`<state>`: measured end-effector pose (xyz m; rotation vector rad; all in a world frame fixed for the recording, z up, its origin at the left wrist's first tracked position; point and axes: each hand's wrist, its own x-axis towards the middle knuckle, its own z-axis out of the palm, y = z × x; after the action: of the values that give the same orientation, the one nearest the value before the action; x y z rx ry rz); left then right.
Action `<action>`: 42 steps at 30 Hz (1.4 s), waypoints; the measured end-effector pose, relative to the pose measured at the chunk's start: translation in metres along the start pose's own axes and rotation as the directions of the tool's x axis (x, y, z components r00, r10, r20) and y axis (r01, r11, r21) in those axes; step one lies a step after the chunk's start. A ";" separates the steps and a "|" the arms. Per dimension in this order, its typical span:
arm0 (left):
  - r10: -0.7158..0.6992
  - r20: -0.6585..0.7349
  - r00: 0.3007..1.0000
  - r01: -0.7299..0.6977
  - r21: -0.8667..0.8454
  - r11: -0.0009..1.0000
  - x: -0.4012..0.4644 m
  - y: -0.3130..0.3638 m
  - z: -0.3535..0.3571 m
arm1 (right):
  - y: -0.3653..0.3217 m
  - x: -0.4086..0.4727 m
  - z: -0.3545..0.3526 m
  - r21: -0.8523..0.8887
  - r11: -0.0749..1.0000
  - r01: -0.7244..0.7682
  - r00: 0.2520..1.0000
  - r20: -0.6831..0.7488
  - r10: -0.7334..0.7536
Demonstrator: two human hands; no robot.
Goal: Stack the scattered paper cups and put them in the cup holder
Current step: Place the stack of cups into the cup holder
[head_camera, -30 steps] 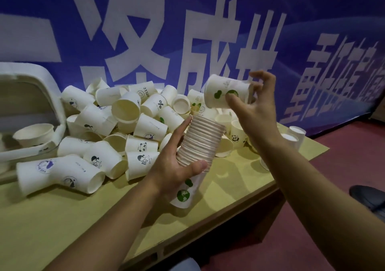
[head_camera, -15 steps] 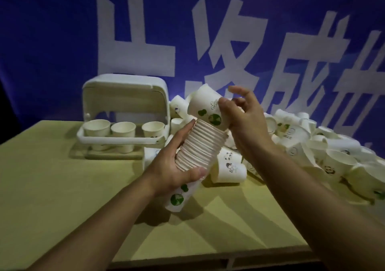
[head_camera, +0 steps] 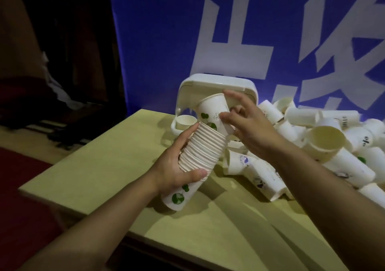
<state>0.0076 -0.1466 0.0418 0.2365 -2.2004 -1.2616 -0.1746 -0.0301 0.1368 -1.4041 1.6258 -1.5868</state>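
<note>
My left hand [head_camera: 177,166] grips a tall tilted stack of white paper cups [head_camera: 201,152] above the yellow-green table [head_camera: 100,166]. My right hand [head_camera: 248,129] pinches a single white cup with green print [head_camera: 212,112], whose base sits in the top of the stack. The white cup holder [head_camera: 216,83] stands just behind my hands, with one cup [head_camera: 185,121] visible in its left slot. A heap of scattered cups [head_camera: 337,141] lies on the table to the right.
A blue banner with large white characters [head_camera: 229,41] hangs behind the table. The table's left edge and front edge are close; beyond them are red floor [head_camera: 18,187] and a dark area at the left.
The view has swung left, so the cup heap now sits at the right. The single cup has turned upright and its base has entered the top of the stack.
</note>
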 end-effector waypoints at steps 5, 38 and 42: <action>-0.013 -0.115 0.993 0.015 0.017 1.000 -0.001 -0.013 -0.018 | 0.020 0.014 0.038 0.088 0.992 0.092 0.989 -0.120 -0.081; -0.026 -0.722 0.691 0.022 -0.015 1.000 0.162 -0.022 -0.046 | 0.142 0.025 0.079 0.424 0.841 -0.336 0.942 0.151 0.300; -0.056 -0.710 0.702 0.116 0.037 0.993 0.162 -0.046 -0.032 | 0.144 0.027 0.081 0.430 0.838 -0.336 0.942 0.138 0.307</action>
<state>-0.1121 -0.2633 0.0806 0.7377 -1.5637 -0.9042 -0.1629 -0.1173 -0.0053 -0.8751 1.2641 -1.5638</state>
